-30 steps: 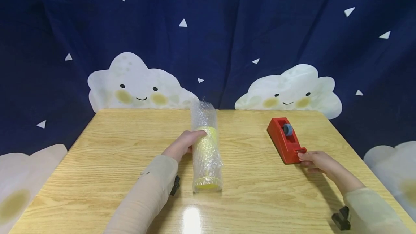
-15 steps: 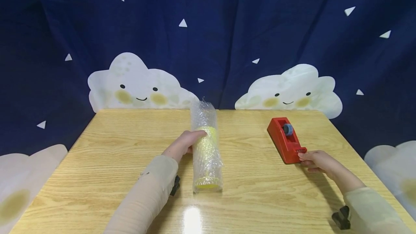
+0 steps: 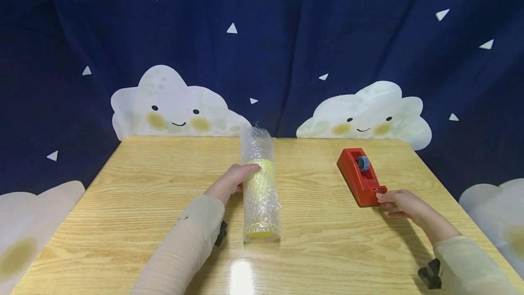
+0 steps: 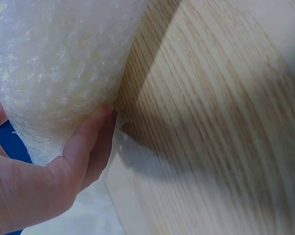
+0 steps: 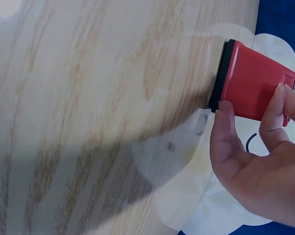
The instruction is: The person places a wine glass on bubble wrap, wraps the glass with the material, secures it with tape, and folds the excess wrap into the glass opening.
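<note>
A yellow cylinder in clear bubble wrap (image 3: 263, 195) lies lengthwise on the table's middle. My left hand (image 3: 232, 179) grips it from the left, the thumb over its upper side. In the left wrist view, fingers of the left hand (image 4: 49, 181) curl against the bubble wrap (image 4: 64, 58) low down near the tabletop. To the right stands a red tape dispenser (image 3: 353, 174) with a blue roll (image 3: 363, 163) in it. My right hand (image 3: 403, 204) holds its near end by the cutter. The right wrist view shows curved fingers touching the red front face (image 5: 252, 81) and its lower edge.
Both things rest on a light wooden table (image 3: 155, 167). Behind it hangs a dark blue curtain (image 3: 262, 58) with white clouds and triangles. A black device (image 3: 430, 275) sits at the right wrist.
</note>
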Demonstrator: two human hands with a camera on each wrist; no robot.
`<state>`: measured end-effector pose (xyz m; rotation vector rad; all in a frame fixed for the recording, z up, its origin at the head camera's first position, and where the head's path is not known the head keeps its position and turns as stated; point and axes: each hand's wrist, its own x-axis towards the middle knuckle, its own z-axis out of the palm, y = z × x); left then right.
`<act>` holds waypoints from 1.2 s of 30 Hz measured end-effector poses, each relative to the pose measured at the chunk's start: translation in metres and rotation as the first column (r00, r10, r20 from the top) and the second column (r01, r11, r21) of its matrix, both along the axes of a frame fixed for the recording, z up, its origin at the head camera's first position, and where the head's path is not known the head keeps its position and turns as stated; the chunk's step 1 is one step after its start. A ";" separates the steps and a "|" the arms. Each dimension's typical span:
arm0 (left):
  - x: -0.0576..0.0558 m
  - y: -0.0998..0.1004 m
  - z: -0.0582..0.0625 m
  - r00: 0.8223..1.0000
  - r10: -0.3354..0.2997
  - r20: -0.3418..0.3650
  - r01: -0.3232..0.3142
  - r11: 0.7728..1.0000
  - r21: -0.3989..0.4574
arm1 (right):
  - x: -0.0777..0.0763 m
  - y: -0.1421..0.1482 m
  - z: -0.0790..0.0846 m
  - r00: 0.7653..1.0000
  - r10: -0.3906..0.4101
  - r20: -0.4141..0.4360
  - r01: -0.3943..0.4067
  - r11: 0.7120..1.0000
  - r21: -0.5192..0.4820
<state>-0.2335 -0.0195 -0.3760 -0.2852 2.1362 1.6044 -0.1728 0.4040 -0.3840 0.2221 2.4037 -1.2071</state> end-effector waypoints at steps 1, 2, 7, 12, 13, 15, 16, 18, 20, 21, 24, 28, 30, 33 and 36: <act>0.000 0.000 0.000 1.000 0.001 0.000 -0.001 1.000 0.000 | 0.000 0.000 0.000 1.000 -0.006 0.002 0.006 1.000 -0.003; 0.000 0.000 0.001 1.000 0.002 0.000 -0.002 1.000 0.000 | 0.000 0.000 0.000 1.000 -0.011 0.004 0.011 1.000 -0.006; 0.000 0.001 0.002 1.000 0.006 -0.001 -0.006 1.000 0.003 | 0.000 0.000 0.000 1.000 -0.021 0.003 0.021 1.000 -0.009; -0.001 0.000 0.003 1.000 0.008 -0.005 -0.008 1.000 -0.002 | -0.002 0.000 -0.002 0.999 -0.033 -0.009 0.033 0.999 -0.020; -0.001 0.000 0.003 1.000 0.008 -0.005 -0.008 1.000 -0.001 | -0.003 0.002 -0.004 1.000 -0.028 -0.011 0.028 0.999 -0.029; -0.001 0.000 0.002 1.000 0.006 -0.004 -0.006 1.000 0.003 | -0.004 0.004 -0.006 1.000 -0.022 -0.011 0.021 0.998 -0.052; 0.000 0.000 0.001 1.000 0.005 -0.002 -0.005 1.000 0.004 | -0.006 0.007 -0.008 1.000 -0.005 -0.004 0.005 0.997 -0.072; 0.000 0.000 0.000 1.000 0.006 -0.002 -0.006 1.000 0.004 | -0.007 0.009 -0.009 1.000 0.006 -0.001 -0.006 0.996 -0.088; 0.001 0.000 -0.001 1.000 0.007 -0.002 -0.007 1.000 0.004 | -0.007 0.009 -0.009 1.000 0.004 0.005 -0.003 0.996 -0.084; 0.001 0.000 -0.001 1.000 0.009 -0.002 -0.009 1.000 0.002 | -0.007 0.008 -0.008 1.000 -0.003 0.007 0.003 0.997 -0.078; 0.001 0.000 -0.002 1.000 0.012 -0.003 -0.012 1.000 -0.003 | -0.004 0.002 -0.003 1.000 -0.031 0.000 0.031 0.999 -0.027; 0.001 0.001 -0.002 1.000 0.011 -0.007 -0.011 1.000 -0.007 | -0.003 -0.001 0.001 1.000 -0.029 0.000 0.029 1.000 0.009; 0.001 0.001 -0.001 1.000 0.011 -0.010 -0.011 1.000 -0.006 | -0.003 -0.001 0.002 1.000 -0.020 0.000 0.020 1.000 0.016; 0.000 0.001 -0.001 1.000 0.011 -0.011 -0.011 1.000 -0.005 | -0.002 -0.001 0.003 1.000 -0.005 -0.003 0.005 1.000 0.022; -0.001 -0.001 0.000 1.000 0.012 -0.012 -0.013 1.000 -0.005 | -0.006 -0.002 0.004 1.000 0.011 -0.002 -0.011 1.000 0.030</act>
